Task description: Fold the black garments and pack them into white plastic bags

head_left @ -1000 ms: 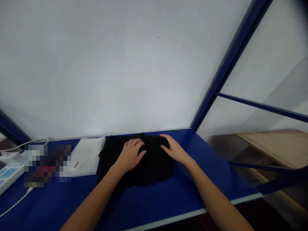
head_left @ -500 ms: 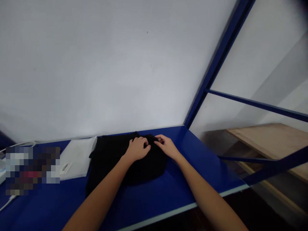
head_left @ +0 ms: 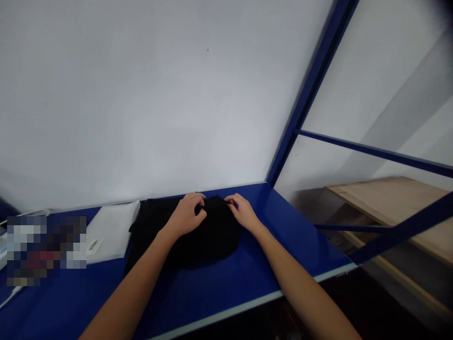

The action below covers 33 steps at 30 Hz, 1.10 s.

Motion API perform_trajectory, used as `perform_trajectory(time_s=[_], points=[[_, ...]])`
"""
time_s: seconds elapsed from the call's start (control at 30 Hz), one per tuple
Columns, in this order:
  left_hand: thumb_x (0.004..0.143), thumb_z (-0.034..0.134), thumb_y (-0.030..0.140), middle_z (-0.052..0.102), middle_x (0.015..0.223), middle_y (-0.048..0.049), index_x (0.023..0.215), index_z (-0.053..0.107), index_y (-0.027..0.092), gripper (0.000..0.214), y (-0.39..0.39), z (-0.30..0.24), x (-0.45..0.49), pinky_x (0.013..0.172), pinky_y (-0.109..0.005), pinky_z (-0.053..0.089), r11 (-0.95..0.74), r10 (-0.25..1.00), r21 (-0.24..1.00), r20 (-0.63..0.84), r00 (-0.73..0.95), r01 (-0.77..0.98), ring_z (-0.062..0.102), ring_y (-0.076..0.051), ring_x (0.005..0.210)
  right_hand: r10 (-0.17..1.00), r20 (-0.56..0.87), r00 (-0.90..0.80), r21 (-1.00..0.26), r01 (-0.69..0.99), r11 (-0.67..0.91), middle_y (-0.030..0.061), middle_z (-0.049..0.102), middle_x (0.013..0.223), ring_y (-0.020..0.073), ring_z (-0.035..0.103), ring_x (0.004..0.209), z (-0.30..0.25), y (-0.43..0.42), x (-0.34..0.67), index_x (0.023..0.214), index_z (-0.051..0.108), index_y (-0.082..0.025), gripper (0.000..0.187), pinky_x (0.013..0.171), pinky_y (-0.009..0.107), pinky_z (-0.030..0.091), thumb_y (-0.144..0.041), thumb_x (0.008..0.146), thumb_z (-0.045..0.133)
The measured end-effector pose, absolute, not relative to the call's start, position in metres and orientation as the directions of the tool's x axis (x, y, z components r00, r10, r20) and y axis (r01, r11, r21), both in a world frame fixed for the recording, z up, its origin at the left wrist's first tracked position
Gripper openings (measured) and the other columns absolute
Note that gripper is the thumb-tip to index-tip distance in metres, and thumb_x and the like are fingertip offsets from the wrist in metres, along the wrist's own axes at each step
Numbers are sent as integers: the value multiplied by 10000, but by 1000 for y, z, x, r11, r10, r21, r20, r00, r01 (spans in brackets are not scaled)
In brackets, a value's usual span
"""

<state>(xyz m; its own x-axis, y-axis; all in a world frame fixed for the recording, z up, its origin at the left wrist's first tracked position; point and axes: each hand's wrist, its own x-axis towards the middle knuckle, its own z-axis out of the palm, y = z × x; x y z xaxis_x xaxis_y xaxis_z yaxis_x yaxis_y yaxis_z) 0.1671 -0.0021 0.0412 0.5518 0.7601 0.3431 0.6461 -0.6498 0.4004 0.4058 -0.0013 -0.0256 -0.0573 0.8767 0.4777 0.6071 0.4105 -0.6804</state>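
Observation:
A black cloth item [head_left: 208, 243], probably a garment, lies folded on the blue tabletop [head_left: 283, 231]; its exact kind does not show. My left hand [head_left: 186, 215] rests over its upper middle, fingers curled and thumb bent towards them, with black fabric between. At the upper right edge, my right hand [head_left: 242, 211] pinches a bit of the cloth between thumb and fingers. A fold line runs across the fabric between both hands. Left of the cloth, close against it, lies a flat whitish plastic bag [head_left: 113, 229] with a barcode label [head_left: 95, 246].
A pixelated patch covers items at the far left, beside white cables [head_left: 12, 297]. A white wall [head_left: 159, 118] stands behind the table. To the right are a blue metal frame post [head_left: 304, 94] and a wooden shelf board [head_left: 396, 203].
My left hand has slid left across the cloth, away from my right hand, which still pinches the right edge. The view has shifted slightly to the right.

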Motion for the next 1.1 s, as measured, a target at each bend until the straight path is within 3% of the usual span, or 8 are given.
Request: perform_trajectory(time_s=[0.13,0.23,0.47,0.6,0.7,0.87,0.97,1.1], points=[[821,574,233,614,1341,-92,813,553,221,24,-20,31,155,1090,-563,350,-711,694,370,234,681,597,445,-315,1363,896,431,-105,-694,597,404,59,674,1002,199,617,944,-19,-8,405,1006,676,-210,287,907,360,457,-122,852,450],[904,559,409,578,1401,-113,851,569,219,198,-28,19,154,1110,-623,301,-660,720,429,129,682,617,403,-340,1404,938,343,-59,-757,573,313,25,705,922,202,631,872,-13,-14,404,935,677,-226,224,825,336,466,-192,863,468],[826,648,587,419,1526,-184,1422,388,186,764,-53,19,172,1166,-669,148,-578,801,530,222,557,620,285,-364,1465,926,371,70,-815,502,289,-39,462,578,144,443,567,17,-42,368,640,476,-224,303,539,263,349,-378,901,483],[888,607,389,646,1273,-124,1341,474,196,510,-77,27,181,1093,-542,376,-479,861,723,275,428,498,590,-295,1211,928,371,-8,-841,422,340,-36,468,585,132,434,557,46,-63,334,646,484,-219,332,521,250,356,-420,908,518],[922,505,294,715,988,-51,1152,599,202,266,-88,34,171,870,-380,528,-329,926,879,230,298,344,674,-220,925,928,345,-142,-842,391,373,-8,566,664,151,515,628,65,-70,326,722,576,-216,317,593,265,433,-461,921,541],[886,514,271,712,1076,-47,1201,615,204,338,-78,41,135,894,-347,526,-66,950,998,56,308,23,656,-215,1017,834,237,-498,-855,301,422,60,656,1129,224,615,1016,61,-55,338,1197,616,-250,406,894,358,511,-478,863,659],[875,512,235,722,1052,-68,1226,585,191,361,-56,33,114,843,-329,549,102,948,995,-97,302,-2,683,-203,953,834,139,-534,-844,377,381,74,631,1246,261,596,1141,44,-42,338,1310,555,-268,594,992,419,483,-452,785,765],[868,507,157,710,1102,-103,1336,459,186,471,-26,8,95,830,-342,570,148,976,988,-151,155,35,702,-189,915,879,80,-470,-838,445,315,55,678,1119,252,655,1007,26,-33,327,1272,577,-283,530,909,419,527,-426,797,761]])
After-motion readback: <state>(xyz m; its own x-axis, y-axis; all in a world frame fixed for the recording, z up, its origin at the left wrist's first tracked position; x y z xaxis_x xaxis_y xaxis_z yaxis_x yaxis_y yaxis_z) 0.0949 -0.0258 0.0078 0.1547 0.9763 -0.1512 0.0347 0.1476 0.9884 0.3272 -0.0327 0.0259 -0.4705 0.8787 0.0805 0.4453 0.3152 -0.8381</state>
